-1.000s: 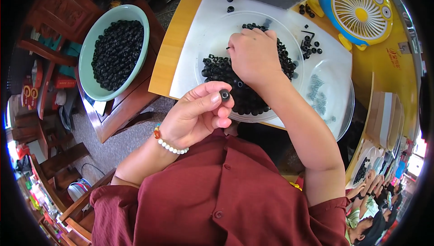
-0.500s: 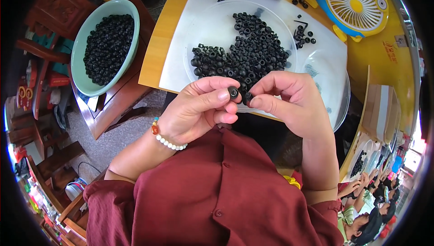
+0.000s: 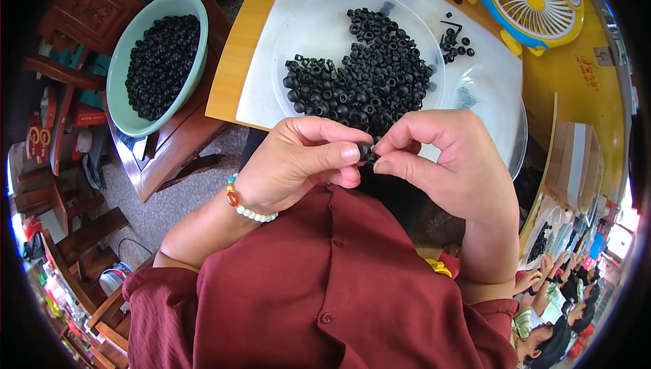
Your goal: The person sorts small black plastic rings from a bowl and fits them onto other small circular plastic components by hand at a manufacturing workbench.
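Well, a wooden table point(image 3: 237, 64) is the biggest thing by the hands, and the person in the dark red shirt point(image 3: 271, 288) sits at its near edge. A white sheet point(image 3: 264, 50) covers much of the table. On the sheet is a big, clear, round tray point(image 3: 312, 20), and a heap of black pieces point(image 3: 380, 64) fills its middle and near side. To the left, off this table, a pale green bowl point(image 3: 115, 91) holds lots more black pieces. A yellow and blue fan point(image 3: 532, 3) stands at the far right.

The right hand point(image 3: 447, 159) and left hand point(image 3: 295, 162) meet just in front of the tray, with their fingertips close together. A bracelet point(image 3: 252, 213) with white beads goes around the left wrist. Right of the tray lies a thin, bent black rod point(image 3: 453, 25).

The left thumb and finger pinch a round black piece point(image 3: 364, 153). The right thumb and finger pinch a tiny black part point(image 3: 373, 158) right up by it, mostly hidden by the fingers.
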The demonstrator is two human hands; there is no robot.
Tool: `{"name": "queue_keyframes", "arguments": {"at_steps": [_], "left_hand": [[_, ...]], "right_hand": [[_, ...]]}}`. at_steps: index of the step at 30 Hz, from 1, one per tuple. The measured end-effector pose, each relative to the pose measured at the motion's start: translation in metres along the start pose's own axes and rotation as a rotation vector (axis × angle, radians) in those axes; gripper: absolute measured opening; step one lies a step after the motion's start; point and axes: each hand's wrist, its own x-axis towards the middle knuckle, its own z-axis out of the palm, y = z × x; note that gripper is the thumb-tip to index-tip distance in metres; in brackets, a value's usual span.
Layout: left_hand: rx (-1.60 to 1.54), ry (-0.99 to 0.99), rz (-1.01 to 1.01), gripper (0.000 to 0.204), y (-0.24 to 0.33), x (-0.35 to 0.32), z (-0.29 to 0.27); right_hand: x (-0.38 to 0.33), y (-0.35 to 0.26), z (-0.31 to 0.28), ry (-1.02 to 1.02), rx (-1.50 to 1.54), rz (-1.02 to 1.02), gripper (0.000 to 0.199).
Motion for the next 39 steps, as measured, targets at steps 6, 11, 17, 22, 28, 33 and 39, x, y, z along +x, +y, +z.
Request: {"name": "queue_keyframes", "arguments": {"at_steps": [6,11,17,22,28,33,39], "left_hand": [[0.178,0.029,0.024,0.018,0.0,-0.002,-0.001],[0.354,-0.011,0.113,0.016,-0.001,-0.003,-0.004],[0.178,0.038,0.005,0.017,0.0,-0.002,-0.001],[0.037,0.042,-0.041,0.018,-0.002,0.001,0.003],[0.084,-0.021,0.027,0.017,-0.005,-0.001,0.001],[0.061,-0.006,-0.08,0.016,-0.008,-0.003,0.002],[0.18,-0.016,-0.117,0.015,-0.011,-0.003,-0.002]], "right_hand": [[0.005,0.002,-0.003,-0.068,0.021,0.013,0.008],[0.005,0.005,-0.004,-0.151,0.014,0.107,0.01],[-0.009,0.005,0.019,0.121,-0.031,0.036,0.009],[-0.019,0.014,0.031,0.408,-0.396,-0.339,0.015],[-0.022,0.015,0.031,0.304,0.184,-0.038,0.01],[-0.022,0.035,0.032,0.233,0.397,0.026,0.008],[-0.025,0.037,0.031,0.181,0.273,0.058,0.01]]}}
